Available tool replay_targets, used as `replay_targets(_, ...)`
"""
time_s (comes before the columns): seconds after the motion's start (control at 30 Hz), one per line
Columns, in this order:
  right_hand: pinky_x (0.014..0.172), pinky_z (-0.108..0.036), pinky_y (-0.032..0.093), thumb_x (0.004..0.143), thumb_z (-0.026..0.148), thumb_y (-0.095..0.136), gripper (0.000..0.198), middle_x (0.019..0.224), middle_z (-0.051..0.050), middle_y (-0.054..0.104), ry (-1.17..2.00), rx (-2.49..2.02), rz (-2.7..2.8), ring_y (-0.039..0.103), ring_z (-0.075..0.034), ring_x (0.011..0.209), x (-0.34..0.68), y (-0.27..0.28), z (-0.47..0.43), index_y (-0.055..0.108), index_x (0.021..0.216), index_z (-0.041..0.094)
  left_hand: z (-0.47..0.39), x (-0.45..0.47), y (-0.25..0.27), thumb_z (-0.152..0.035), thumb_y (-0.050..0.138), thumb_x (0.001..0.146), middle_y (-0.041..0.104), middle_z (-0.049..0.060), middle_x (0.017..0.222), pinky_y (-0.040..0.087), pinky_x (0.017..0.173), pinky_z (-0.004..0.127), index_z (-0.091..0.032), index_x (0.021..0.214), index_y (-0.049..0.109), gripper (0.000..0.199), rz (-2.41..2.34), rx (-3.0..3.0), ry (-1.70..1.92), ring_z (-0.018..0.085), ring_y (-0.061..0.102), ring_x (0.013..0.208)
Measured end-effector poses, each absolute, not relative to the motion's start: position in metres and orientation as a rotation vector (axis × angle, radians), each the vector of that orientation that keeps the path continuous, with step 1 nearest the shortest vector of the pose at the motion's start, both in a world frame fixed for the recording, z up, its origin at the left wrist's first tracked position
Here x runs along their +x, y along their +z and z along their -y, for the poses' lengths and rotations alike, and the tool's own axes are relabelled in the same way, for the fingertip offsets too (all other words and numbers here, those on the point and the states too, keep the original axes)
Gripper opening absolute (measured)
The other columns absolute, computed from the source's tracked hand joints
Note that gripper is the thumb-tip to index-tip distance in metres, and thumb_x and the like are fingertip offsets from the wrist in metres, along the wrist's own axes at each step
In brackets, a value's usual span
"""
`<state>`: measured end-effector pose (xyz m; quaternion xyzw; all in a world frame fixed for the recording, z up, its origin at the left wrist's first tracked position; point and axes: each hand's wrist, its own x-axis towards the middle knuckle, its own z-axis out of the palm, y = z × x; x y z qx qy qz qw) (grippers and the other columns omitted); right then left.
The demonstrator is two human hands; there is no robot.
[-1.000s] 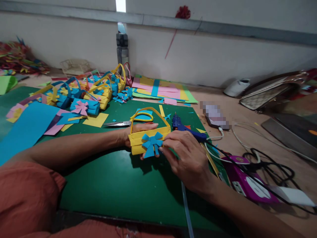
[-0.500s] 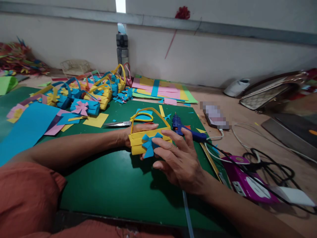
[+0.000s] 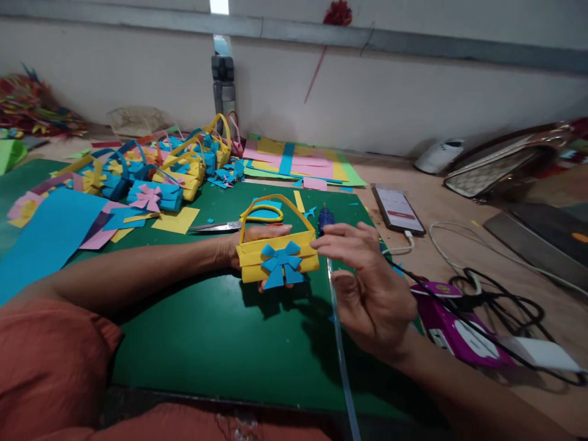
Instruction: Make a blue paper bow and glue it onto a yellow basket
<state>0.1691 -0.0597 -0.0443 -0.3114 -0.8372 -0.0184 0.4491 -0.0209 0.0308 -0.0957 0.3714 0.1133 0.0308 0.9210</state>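
Observation:
A small yellow paper handbag (image 3: 252, 274) with an arched handle is held up above the green mat, its front turned to me. On that front sits a blue paper bow (image 3: 281, 263). My left hand (image 3: 264, 234) grips the bag from behind, and most of its fingers are hidden. Just right of the bag, my right hand (image 3: 374, 288) hovers with fingers apart and nothing in them. Behind the right hand the nozzle of a blue glue gun (image 3: 326, 218) shows. A clear glue stick (image 3: 340, 352) runs down to the mat's front edge.
Yellow-handled scissors (image 3: 220, 227) lie behind the bag. Finished paper bags (image 3: 158, 196) and a blue paper sheet (image 3: 55, 226) cover the left side. To the right are a phone (image 3: 399, 211), tangled cables and a purple power strip (image 3: 441, 312). Stacked coloured paper (image 3: 312, 159) lies at the back.
My right hand has come off the blue bow and moved right, so the whole bow shows. My left hand still holds the bag in nearly the same place.

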Motion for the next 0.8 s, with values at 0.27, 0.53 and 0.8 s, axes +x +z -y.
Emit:
replay_targets(0.27, 0.099, -0.047, 0.035, 0.088, 0.019, 0.047, 0.018, 0.093, -0.003, 0.066, 0.002, -0.836, 2.033, 0.061, -0.023, 0.101, 0.167, -0.051, 0.058, 0.054, 0.103, 0.025, -0.028, -0.021, -0.090, -0.051, 0.021, 0.095, 0.068, 0.009, 0.088, 0.050, 0.050, 0.028, -0.009, 0.116, 0.050, 0.056, -0.276, 0.757, 0.097, 0.022, 0.068, 0.074)
replay_targets(0.53, 0.100, -0.048, 0.035, 0.087, 0.017, 0.050, 0.022, 0.100, -0.005, 0.066, -0.012, -0.844, 2.032, 0.059, -0.023, 0.104, 0.166, -0.049, 0.059, 0.053, 0.108, 0.023, -0.027, -0.021, -0.102, -0.059, 0.050, 0.081, 0.069, 0.010, 0.083, 0.052, 0.053, 0.029, -0.011, 0.105, 0.060, 0.055, -0.280, 0.792, 0.124, 0.021, 0.066, 0.066)
replay_targets(0.8, 0.081, -0.040, 0.052, 0.084, 0.037, 0.058, 0.034, 0.102, -0.008, 0.065, 0.663, -1.062, 1.780, 0.063, -0.020, 0.093, 0.173, -0.049, 0.036, 0.050, 0.112, 0.021, -0.023, -0.022, -0.102, -0.053, 0.065, 0.072, 0.069, 0.008, 0.083, 0.052, 0.060, 0.026, -0.011, 0.097, 0.063, 0.049, -0.351, 0.904, 0.222, 0.018, 0.066, 0.068)
